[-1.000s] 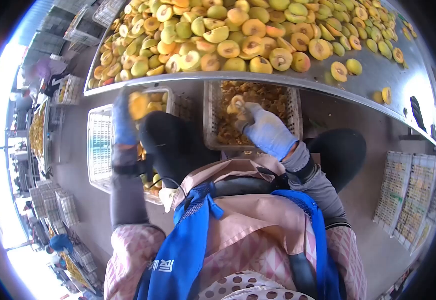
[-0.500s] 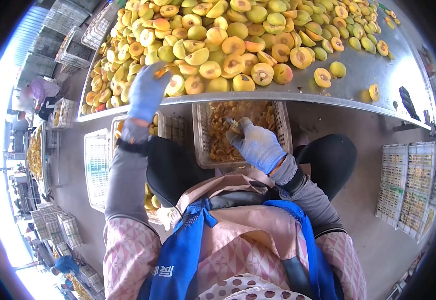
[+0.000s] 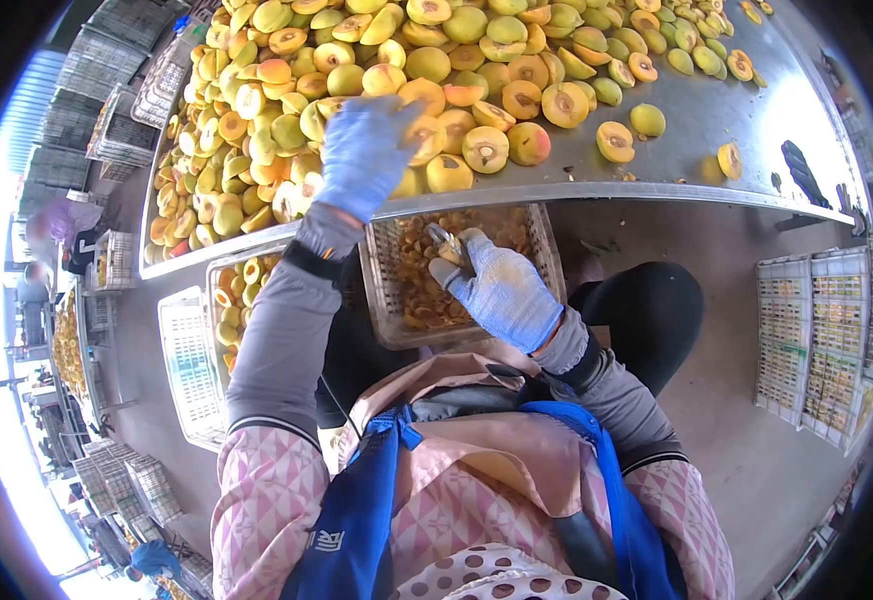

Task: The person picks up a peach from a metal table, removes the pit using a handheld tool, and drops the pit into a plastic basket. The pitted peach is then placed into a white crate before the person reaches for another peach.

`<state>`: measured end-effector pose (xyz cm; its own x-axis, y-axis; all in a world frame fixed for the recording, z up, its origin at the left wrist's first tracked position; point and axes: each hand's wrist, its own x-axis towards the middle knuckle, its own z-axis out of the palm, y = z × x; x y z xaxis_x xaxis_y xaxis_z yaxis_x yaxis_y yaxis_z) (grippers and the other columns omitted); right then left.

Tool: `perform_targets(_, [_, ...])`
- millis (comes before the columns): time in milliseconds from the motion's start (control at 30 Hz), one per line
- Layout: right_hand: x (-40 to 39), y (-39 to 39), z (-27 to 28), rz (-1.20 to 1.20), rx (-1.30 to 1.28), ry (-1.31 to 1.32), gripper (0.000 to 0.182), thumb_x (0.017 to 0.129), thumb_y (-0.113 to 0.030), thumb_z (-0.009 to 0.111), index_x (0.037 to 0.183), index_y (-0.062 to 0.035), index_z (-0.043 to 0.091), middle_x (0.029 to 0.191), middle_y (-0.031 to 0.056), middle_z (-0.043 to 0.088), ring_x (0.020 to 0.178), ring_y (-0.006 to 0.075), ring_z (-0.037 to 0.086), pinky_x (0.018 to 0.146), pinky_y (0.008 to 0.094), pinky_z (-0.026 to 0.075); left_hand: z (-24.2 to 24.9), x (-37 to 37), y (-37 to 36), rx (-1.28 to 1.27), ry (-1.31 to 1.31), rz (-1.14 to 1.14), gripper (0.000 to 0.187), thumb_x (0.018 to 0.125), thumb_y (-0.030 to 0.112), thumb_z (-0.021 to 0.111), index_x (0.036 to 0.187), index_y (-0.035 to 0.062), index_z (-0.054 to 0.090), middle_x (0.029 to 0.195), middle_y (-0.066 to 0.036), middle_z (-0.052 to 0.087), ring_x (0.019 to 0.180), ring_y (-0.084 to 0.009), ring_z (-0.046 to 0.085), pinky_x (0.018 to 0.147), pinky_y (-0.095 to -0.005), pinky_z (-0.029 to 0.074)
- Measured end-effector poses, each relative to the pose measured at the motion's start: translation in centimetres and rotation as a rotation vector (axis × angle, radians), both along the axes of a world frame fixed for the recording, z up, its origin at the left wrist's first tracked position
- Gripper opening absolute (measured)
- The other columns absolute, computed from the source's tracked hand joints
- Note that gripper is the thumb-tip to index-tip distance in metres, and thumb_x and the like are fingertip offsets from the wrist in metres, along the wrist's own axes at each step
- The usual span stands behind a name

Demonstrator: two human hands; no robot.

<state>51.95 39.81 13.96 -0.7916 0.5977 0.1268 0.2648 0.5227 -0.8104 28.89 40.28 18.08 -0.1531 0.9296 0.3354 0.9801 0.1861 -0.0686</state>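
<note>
My left hand [image 3: 364, 160], in a light blue glove, reaches over the front of a heap of yellow-green peach halves [image 3: 426, 65] on the metal table. Its fingers are smeared by motion and overlap the nearest fruit. Below the table edge, my right hand [image 3: 508, 292], gloved too, is closed around a small shiny metal hand tool [image 3: 444, 242], its tip pointing up and left. That hand hangs over a plastic crate [image 3: 384, 325] with brownish-orange scraps and pits [image 3: 421, 285] in it.
The metal table [image 3: 676, 170] has a raised front edge. Left of my knees, a crate of peach halves [image 3: 229, 315] stands beside a white crate [image 3: 188, 365]. Stacked crates [image 3: 811, 340] stand at right. People [image 3: 61, 225] work at far left.
My left hand has moved right and forward, from the pile's left front edge to its middle. My right hand keeps the tool over the scrap crate. The view has shifted slightly.
</note>
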Motion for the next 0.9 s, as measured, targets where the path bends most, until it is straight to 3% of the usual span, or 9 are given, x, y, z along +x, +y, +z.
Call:
perform_targets(167, [0.6,0.8,1.3,-0.086,-0.080,0.080,0.037,0.092,-0.034,0.063,0.102,0.0010,0.055,0.075,0.0212,0.065,0.071,0.0382,0.065,0.062,0.0447,0.051,-1.0,1.8,2.6,-0.185,-0.117,-0.030,0.048,0.080,0.032,0.071,0.123,0.0144,0.062,0.118,-0.010,0.064,0.116,-0.0307,0.055,0.097,-0.0430,0.044])
perform_targets(267, [0.5,1.5,2.3,-0.135,-0.237,0.123,0.034,0.091,-0.030,0.064,0.102,0.0014,0.054,0.078,0.0227,0.065,0.074,0.0388,0.065,0.064,0.0445,0.052,-2.0,2.0,2.1,-0.068,-0.326,0.023,0.042,0.080,0.022,0.073,0.119,0.0089,0.063,0.112,-0.011,0.065,0.103,-0.0274,0.062,0.089,-0.0381,0.049])
perform_targets(400, [-0.1,2.5,1.2,-0.267,-0.238,0.275,0.034,0.090,-0.027,0.064,0.104,0.0019,0.054,0.076,0.0223,0.064,0.070,0.0392,0.065,0.061,0.0445,0.051,-1.2,4.7,-0.7,0.136,-1.198,0.030,0.044,0.072,0.003,0.080,0.112,-0.0006,0.063,0.099,-0.005,0.066,0.086,-0.0132,0.063,0.079,-0.0251,0.052])
perform_targets(500, [-0.6,2.2,0.7,-0.253,-0.146,0.304,0.035,0.090,-0.027,0.065,0.106,0.0018,0.054,0.075,0.0216,0.064,0.069,0.0382,0.065,0.060,0.0438,0.051,0.8,7.9,-2.8,0.131,-1.366,0.156,0.037,0.077,0.011,0.078,0.110,0.0006,0.064,0.097,-0.004,0.067,0.082,-0.0127,0.063,0.076,-0.0251,0.052])
perform_targets(533, [-0.9,1.8,0.7,-0.227,-0.091,0.275,0.036,0.090,-0.028,0.065,0.107,0.0014,0.053,0.074,0.0203,0.064,0.068,0.0367,0.065,0.059,0.0431,0.052,2.4,7.9,-4.1,-0.029,-1.622,0.207,0.037,0.088,0.028,0.071,0.113,0.0025,0.063,0.100,-0.005,0.066,0.085,-0.0123,0.063,0.075,-0.0253,0.053])
perform_targets(633, [-0.7,0.3,1.6,-0.108,-0.042,0.248,0.035,0.088,-0.019,0.068,0.113,0.0003,0.054,0.083,0.0227,0.066,0.078,0.0393,0.067,0.065,0.0419,0.053,-2.0,7.9,-5.3,0.263,-2.122,0.029,0.050,0.099,0.044,0.050,0.125,0.0015,0.056,0.104,-0.009,0.064,0.092,-0.0159,0.062,0.080,-0.0300,0.052])
perform_targets(667, [-0.8,0.0,1.5,-0.131,-0.091,0.275,0.038,0.088,-0.019,0.068,0.116,0.0009,0.054,0.084,0.0242,0.066,0.078,0.0403,0.067,0.065,0.0417,0.053,-2.1,8.0,-5.7,0.253,-2.270,0.012,0.058,0.100,0.051,0.044,0.128,0.0011,0.052,0.108,-0.012,0.064,0.101,-0.0213,0.063,0.090,-0.0355,0.051])
perform_targets(767, [-0.6,-0.8,2.3,-0.047,-0.185,0.218,0.039,0.088,-0.019,0.069,0.118,0.0017,0.055,0.086,0.0231,0.067,0.079,0.0391,0.068,0.066,0.0416,0.054,-2.4,8.6,-6.7,0.192,-2.407,-0.017,0.054,0.102,0.048,0.042,0.123,0.0003,0.053,0.112,-0.014,0.063,0.105,-0.0240,0.062,0.094,-0.0360,0.050])
perform_targets(900, [-0.6,-0.4,2.5,-0.150,-0.249,0.338,0.036,0.088,-0.020,0.068,0.114,0.0010,0.057,0.087,0.0206,0.067,0.078,0.0367,0.068,0.066,0.0412,0.054,-2.6,8.8,-7.6,0.529,-2.170,0.014,0.044,0.100,0.042,0.051,0.117,0.0022,0.058,0.108,-0.009,0.065,0.098,-0.0200,0.063,0.088,-0.0338,0.052])
